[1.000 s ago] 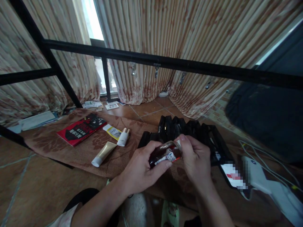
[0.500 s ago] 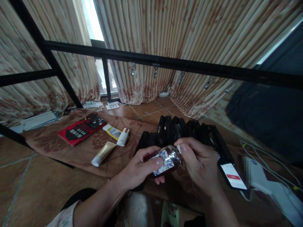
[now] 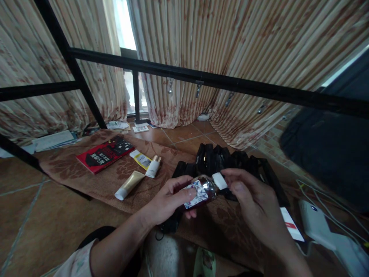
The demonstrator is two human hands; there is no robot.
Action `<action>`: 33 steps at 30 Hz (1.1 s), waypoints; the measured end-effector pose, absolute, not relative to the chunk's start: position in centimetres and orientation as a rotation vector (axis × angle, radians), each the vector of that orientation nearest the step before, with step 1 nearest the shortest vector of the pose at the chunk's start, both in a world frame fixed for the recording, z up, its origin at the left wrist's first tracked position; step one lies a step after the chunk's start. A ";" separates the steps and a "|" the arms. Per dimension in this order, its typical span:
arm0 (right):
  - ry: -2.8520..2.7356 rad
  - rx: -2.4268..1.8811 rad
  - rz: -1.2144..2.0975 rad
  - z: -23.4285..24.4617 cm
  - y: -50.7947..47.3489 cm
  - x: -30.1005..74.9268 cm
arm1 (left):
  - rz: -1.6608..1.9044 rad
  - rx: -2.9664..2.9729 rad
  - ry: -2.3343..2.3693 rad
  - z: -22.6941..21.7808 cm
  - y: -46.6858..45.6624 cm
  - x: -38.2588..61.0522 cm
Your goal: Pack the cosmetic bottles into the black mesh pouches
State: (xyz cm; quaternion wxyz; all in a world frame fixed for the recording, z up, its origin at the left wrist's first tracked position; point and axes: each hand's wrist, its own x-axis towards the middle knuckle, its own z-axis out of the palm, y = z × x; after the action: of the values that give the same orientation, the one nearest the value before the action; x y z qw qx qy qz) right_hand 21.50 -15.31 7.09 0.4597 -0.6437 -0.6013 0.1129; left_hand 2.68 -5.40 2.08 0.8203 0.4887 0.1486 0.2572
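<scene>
My left hand (image 3: 175,198) is wrapped round a small clear bottle (image 3: 209,186) with a patterned label and dark contents. The bottle lies tilted, its neck towards the right. A white cap (image 3: 219,181) sits at the neck. Close beside the cap is my right hand (image 3: 255,200), its thumb and index finger apart; the index fingertip is at the cap's edge, and I cannot tell whether it touches. Behind both hands stands a black organiser bag (image 3: 213,156) with several compartments, partly hidden by them.
On the brown cloth-covered table (image 3: 161,192) lie a red and black book (image 3: 105,154), a gold tube (image 3: 129,185), a white bottle (image 3: 153,167) and a yellow and white packet (image 3: 140,158). A phone (image 3: 291,225) and a white device (image 3: 317,221) with cables are at the right. A black metal rail (image 3: 173,71) crosses behind.
My right hand has loosened its fingers from the cap and shifted slightly right, so the white cap now shows. The left hand still holds the bottle. The view has shifted slightly.
</scene>
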 end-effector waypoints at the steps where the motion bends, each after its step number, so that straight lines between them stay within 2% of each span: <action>1: -1.480 -1.609 0.283 7.0 -15.1 21.3 | 0.559 1.074 0.331 2.2 -5.4 2.6; 7: -1.513 -1.647 0.377 6.9 -14.4 20.7 | 0.552 1.196 0.363 2.4 -5.3 2.1; 13: -1.657 -1.389 0.465 7.2 -15.2 21.4 | 0.489 1.067 0.294 1.7 -4.7 1.6; 17: -1.554 -1.337 0.603 7.2 -15.4 21.6 | 0.499 1.058 0.271 1.8 -4.6 1.6; 26: -1.486 -1.589 0.395 6.9 -14.6 20.3 | 0.512 1.113 0.332 1.9 -4.7 1.4; 33: -1.705 -1.378 0.387 7.8 -15.2 20.4 | 0.491 1.018 0.248 1.8 -4.3 1.1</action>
State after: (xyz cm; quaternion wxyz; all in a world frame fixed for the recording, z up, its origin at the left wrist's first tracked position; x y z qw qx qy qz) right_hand 20.35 -15.21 7.77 0.4417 -0.5553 -0.6871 0.1560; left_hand 1.05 -4.27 1.77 0.8373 0.4810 0.1174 0.2319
